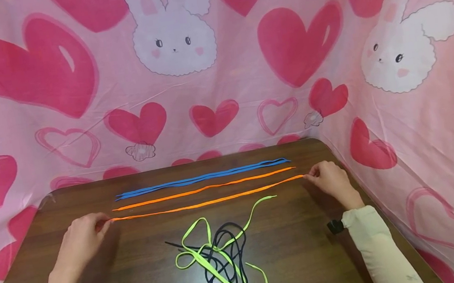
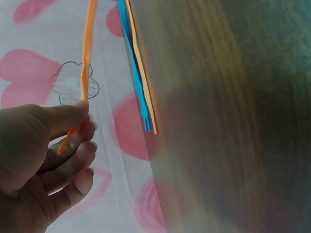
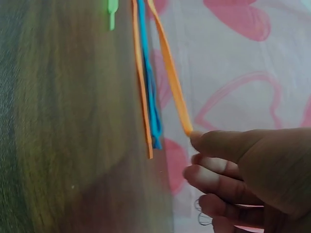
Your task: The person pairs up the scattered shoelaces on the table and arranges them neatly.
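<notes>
An orange shoelace stretches nearly straight between both hands, above the table. My left hand pinches its left end between thumb and index finger; in the left wrist view a short tip of the orange shoelace pokes out below the thumb. At the other end, my right hand pinches the lace, its tip hidden by the fingers in the right wrist view. Just beyond lies a second orange shoelace, flat on the table. Blue shoelaces lie side by side behind that, roughly parallel to it.
Nearer the body, a neon yellow-green shoelace and a black shoelace lie in a loose tangle on the brown wooden table. A pink cloth with hearts and rabbits hangs behind the table and along its right side.
</notes>
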A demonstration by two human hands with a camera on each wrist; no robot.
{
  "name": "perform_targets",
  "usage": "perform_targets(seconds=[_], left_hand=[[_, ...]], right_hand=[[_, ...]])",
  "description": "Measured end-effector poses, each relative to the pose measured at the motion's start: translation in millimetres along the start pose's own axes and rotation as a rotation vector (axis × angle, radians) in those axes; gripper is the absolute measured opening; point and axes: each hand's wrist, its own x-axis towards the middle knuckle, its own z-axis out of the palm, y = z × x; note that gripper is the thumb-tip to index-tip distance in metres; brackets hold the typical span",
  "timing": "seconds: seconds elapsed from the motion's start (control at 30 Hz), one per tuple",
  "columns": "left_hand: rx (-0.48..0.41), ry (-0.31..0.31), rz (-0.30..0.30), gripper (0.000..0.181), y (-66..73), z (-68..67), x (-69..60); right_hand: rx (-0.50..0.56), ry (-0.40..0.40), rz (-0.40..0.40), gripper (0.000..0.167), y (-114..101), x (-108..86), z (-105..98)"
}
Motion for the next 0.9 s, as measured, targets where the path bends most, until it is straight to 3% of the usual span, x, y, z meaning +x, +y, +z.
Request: perform_targets(seconds=[0.27, 0.53, 0.9], left_hand=[[-0.02, -0.022, 0.0, 0.018, -7.1, 4.3, 5.8], [-0.017, -0.082, -0.151, 0.009, -9.8, 5.0, 6.8], [-0.03, -0.137, -0.179, 0.008, -21.6, 14.2, 12.0]], right_hand=[[0.023, -0.013, 0.03, 0.023, 5.5, 11.4, 11.1], [0.015, -0.04, 0.046, 0.018, 6.2, 19.8, 16.1], [0.002, -0.068, 0.086, 0.02, 12.9, 27.2, 30.1]])
